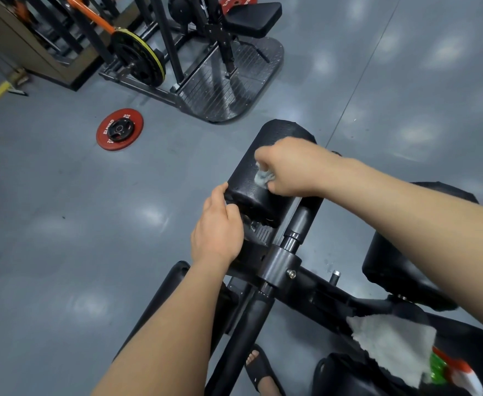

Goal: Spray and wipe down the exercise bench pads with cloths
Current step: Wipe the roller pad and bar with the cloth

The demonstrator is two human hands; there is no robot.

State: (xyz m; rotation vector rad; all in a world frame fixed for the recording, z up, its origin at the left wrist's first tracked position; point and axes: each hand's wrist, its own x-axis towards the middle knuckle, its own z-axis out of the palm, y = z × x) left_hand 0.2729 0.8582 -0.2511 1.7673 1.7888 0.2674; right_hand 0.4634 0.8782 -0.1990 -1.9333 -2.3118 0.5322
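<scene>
At five o'clock, a spare white cloth [391, 345] is laid on the bench [280, 264], beside a spray bottle [446, 370]. At centre, the near corner of the black pad [243, 172] is gripped by the left hand [217, 232]. Just beyond, toward one o'clock, a grey cloth [263, 178] is bunched inside the closed right hand [289, 170] and pressed against the pad's top.

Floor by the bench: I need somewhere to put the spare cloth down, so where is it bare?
Bare floor lies left of the bench frame, between the left hand and the red weight plate, and right of the roller pad, beyond the right hand and its cloth. Crowded: the footplate machine ahead and the frame below the hands.
</scene>
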